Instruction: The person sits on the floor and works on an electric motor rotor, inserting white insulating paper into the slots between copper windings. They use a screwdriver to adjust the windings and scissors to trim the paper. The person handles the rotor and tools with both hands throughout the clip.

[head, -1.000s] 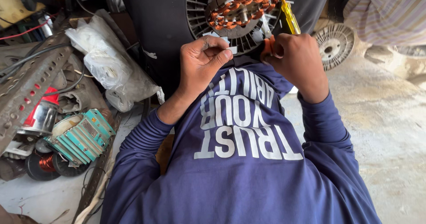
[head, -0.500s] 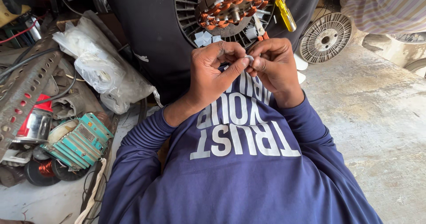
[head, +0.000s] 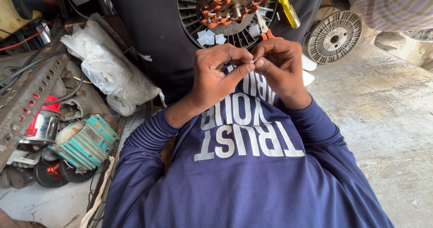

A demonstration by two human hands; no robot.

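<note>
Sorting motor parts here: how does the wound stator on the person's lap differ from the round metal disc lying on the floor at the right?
The wound stator carries orange copper coils around a central hub; the round metal disc is bare, pale grey, with no winding. The stator rests on the lap just beyond the left hand and right hand; the disc lies apart on the concrete floor. White paper pieces lie on the stator, none on the disc. Both are round with radial ribs.

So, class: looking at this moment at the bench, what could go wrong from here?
1. The small white slip pinched between left hand and right hand might drop into the clutter.
2. The yellow screwdriver resting on the copper-wound stator could slide off.
3. Loose white pieces on the stator could scatter.
</note>
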